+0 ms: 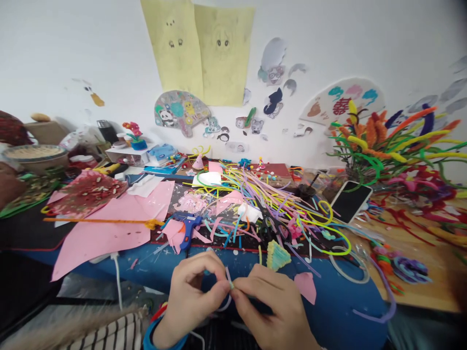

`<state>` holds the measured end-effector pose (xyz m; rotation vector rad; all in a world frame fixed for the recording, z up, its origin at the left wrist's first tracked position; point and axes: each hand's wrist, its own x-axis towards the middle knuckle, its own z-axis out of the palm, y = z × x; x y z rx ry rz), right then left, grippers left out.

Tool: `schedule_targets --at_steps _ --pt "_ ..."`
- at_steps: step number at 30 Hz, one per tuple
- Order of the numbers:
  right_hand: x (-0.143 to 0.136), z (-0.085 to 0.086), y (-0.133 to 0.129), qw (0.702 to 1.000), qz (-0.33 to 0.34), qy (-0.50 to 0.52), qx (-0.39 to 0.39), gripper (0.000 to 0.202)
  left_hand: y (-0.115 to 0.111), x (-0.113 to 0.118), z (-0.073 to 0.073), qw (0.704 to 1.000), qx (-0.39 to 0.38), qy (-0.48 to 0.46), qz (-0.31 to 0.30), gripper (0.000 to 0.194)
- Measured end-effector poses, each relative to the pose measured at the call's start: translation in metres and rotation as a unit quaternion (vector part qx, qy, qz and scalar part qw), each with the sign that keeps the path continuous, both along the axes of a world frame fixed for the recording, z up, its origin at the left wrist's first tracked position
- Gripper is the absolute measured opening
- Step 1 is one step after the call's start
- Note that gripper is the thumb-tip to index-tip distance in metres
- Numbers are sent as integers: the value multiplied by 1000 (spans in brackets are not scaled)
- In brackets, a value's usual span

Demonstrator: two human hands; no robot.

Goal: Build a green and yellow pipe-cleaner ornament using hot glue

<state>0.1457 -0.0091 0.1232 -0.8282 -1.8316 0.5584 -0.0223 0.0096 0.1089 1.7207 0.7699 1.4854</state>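
My left hand (197, 294) and my right hand (272, 304) meet at the front edge of the table, thumb and forefinger of each pinched together. Between the fingertips is a thin pale lavender pipe cleaner (228, 275), its short end sticking up. A small light green bit shows where the fingertips meet, and a pale strand curves below the left fingers. Just beyond my right hand lies a fuzzy triangle (278, 256), teal with a pale yellow border. A blue glue gun (188, 228) rests beyond my left hand.
Loose pipe cleaners (251, 187) pile across the table's middle, with black scissors (272, 221) among them. Pink sheets (109, 236) cover the left side. A phone (349, 201) leans near a bunch of pipe-cleaner flowers (379, 138) at right. A white cable (118, 282) hangs over the front edge.
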Motion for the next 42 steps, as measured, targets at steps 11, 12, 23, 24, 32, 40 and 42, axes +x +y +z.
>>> schedule_targets --at_steps 11,12,23,24,32,40,42 --pt "-3 -21 13 779 254 271 -505 17 19 -15 12 979 130 52 -151 7" --pt "-3 -21 13 773 258 269 -513 16 20 -15 12 975 139 59 -161 6" --pt "7 2 0 979 63 19 -194 24 9 -10 10 986 108 107 -72 7" --pt "6 2 -2 990 29 -13 -135 22 7 -9 11 989 80 113 -60 10" --pt "2 -2 -11 998 -41 -49 -17 18 4 -14 14 984 -63 121 -112 19" --pt "9 -8 -2 895 181 133 -386 35 16 -18 11 972 104 94 -190 4" --pt "8 -13 -1 869 194 157 -428 34 18 -17 12 964 147 104 -197 5"
